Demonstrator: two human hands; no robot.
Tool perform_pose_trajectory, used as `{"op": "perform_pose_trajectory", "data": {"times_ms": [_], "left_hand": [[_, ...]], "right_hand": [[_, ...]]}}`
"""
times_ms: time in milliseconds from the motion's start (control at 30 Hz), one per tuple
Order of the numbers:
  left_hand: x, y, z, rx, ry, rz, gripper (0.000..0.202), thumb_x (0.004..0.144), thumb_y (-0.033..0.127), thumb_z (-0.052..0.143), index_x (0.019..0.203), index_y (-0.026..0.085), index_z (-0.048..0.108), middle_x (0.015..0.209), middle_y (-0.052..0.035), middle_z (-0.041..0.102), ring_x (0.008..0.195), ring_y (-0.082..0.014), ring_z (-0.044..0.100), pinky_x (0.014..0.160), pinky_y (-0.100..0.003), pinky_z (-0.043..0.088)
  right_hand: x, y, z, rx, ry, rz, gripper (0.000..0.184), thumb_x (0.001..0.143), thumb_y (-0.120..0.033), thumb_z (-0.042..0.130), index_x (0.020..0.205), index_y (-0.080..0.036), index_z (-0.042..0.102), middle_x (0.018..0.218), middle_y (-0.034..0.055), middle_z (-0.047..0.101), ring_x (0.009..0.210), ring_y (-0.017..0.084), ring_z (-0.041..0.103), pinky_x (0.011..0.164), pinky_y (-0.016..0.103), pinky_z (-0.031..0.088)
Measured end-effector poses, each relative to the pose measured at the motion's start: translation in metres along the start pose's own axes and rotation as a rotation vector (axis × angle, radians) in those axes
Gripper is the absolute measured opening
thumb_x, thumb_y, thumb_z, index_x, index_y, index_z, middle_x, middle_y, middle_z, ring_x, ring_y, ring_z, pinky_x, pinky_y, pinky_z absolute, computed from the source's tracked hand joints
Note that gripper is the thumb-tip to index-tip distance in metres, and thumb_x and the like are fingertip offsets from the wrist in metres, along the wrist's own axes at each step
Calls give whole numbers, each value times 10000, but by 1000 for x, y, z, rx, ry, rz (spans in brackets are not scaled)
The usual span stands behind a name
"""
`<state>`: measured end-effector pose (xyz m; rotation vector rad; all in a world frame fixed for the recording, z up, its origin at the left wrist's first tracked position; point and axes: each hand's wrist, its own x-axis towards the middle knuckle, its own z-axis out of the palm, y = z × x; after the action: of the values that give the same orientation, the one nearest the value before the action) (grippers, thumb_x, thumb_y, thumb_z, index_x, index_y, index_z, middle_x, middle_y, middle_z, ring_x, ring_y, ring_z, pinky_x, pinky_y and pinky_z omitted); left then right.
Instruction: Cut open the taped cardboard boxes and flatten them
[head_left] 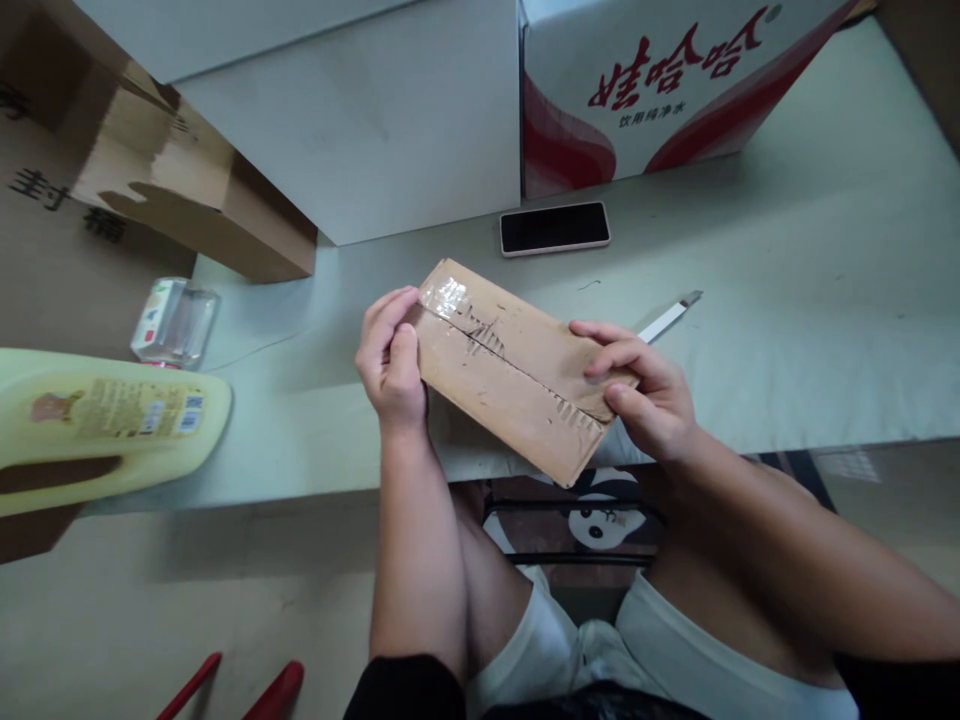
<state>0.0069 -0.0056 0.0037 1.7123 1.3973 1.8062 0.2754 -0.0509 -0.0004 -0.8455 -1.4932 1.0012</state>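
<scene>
A flat brown cardboard box [504,365] is held tilted over the table's front edge, between my two hands. Shiny clear tape covers its upper left corner, and a torn seam runs along its face. My left hand [391,358] grips the left end, thumb on the near side. At the right end, my right hand [637,385] pinches the corner with thumb and fingers, where the cardboard looks creased. Just beyond the right hand lies a white utility knife [670,316] with its tip pointing away. The box's underside is hidden.
A phone [555,229] lies face up before a white-and-red carton [645,100] and a large white box [375,130]. On the left are an open cardboard box [262,225], a clear bottle [176,322] and a yellow jug [112,420]. The pale table [810,300] ends near my knees.
</scene>
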Motion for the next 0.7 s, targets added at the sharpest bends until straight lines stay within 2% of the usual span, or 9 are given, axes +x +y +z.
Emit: {"op": "perform_pose_trajectory", "data": {"times_ms": [100, 200, 300, 400, 467, 600, 700], "left_hand": [[-2, -3, 1, -10, -2, 6, 292, 947, 337, 570, 1119, 262, 795, 1191, -46, 744, 1176, -218, 683, 1090, -420, 528], [-1, -2, 1, -4, -9, 29, 311, 979, 396, 560, 1131, 261, 795, 1181, -50, 748, 1163, -214, 686, 1069, -414, 535], [1, 2, 1, 2, -18, 58, 323, 1000, 408, 541, 1085, 251, 811, 1153, -63, 754, 1137, -210, 690, 1084, -426, 523], [1, 4, 1, 41, -25, 27, 314, 981, 404, 549, 1046, 245, 812, 1154, -60, 750, 1145, -216, 686, 1121, -447, 498], [1, 3, 1, 60, -19, -9, 316, 962, 403, 544, 1036, 242, 805, 1159, -52, 750, 1163, -224, 685, 1129, -456, 494], [-2, -3, -2, 35, 11, -70, 331, 947, 408, 524, 1000, 226, 796, 1122, -48, 769, 1163, -237, 694, 1098, -453, 515], [-2, -15, -12, 1, 104, -180, 355, 941, 428, 504, 978, 205, 778, 1089, -54, 773, 1137, -245, 703, 1052, -442, 538]], "right_hand": [[0, 1, 0, 1, -3, -4, 242, 920, -523, 663, 950, -293, 729, 1346, 54, 715, 1259, 296, 661, 1031, 516, 543], [0, 1, -2, 29, -25, -27, 191, 937, -474, 661, 992, -309, 740, 1362, 38, 710, 1254, 280, 665, 1036, 494, 538], [-1, 3, -4, 34, -30, -22, 199, 945, -477, 649, 981, -307, 748, 1355, 35, 712, 1236, 283, 672, 1027, 492, 540], [-3, 5, -4, 47, -34, -8, 241, 949, -510, 622, 980, -305, 746, 1368, 31, 703, 1267, 294, 652, 1058, 512, 528], [-5, 9, -2, 86, -24, 6, 326, 952, -574, 573, 1085, -321, 729, 1390, 30, 687, 1319, 299, 619, 1099, 526, 506], [-7, 18, 3, 100, 18, 81, 630, 904, -783, 465, 1315, -335, 628, 1421, 59, 660, 1344, 316, 596, 1117, 540, 499], [-6, 22, 3, 72, 16, 88, 633, 934, -768, 434, 1345, -323, 617, 1439, 65, 644, 1350, 302, 587, 1122, 521, 493]]}}
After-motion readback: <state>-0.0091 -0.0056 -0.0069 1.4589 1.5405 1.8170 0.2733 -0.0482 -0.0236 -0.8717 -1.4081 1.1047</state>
